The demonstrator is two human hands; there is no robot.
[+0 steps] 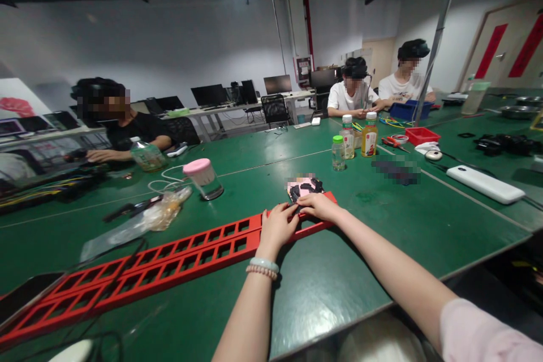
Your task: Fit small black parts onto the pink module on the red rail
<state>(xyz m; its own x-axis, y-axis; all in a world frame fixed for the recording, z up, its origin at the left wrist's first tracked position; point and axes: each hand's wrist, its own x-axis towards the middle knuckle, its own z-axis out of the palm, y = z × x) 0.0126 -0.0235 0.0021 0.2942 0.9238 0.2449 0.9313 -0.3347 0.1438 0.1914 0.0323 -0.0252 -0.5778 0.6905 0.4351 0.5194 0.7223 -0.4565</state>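
Note:
A long red frame point(178, 263) with two rows of square openings lies slantwise across the table. Over its right end, my left hand point(280, 223) rests with bent fingers drawn together. My right hand point(320, 207) meets it there from the right, its fingers curled and closed. Their fingertips come together at a small dark piece that I cannot make out, largely covered by the fingers. Just beyond them sit several black parts point(311, 188) on a pink, partly blurred surface. A bracelet point(262, 268) circles my left wrist.
Left of my hands stand a pink-lidded jar point(203, 181) and a plastic bag point(161, 215); a phone point(29, 297) lies on the frame. Bottles point(369, 136), a red tray point(422, 136) and a white power strip point(486, 184) are to the right. Three people sit across the table.

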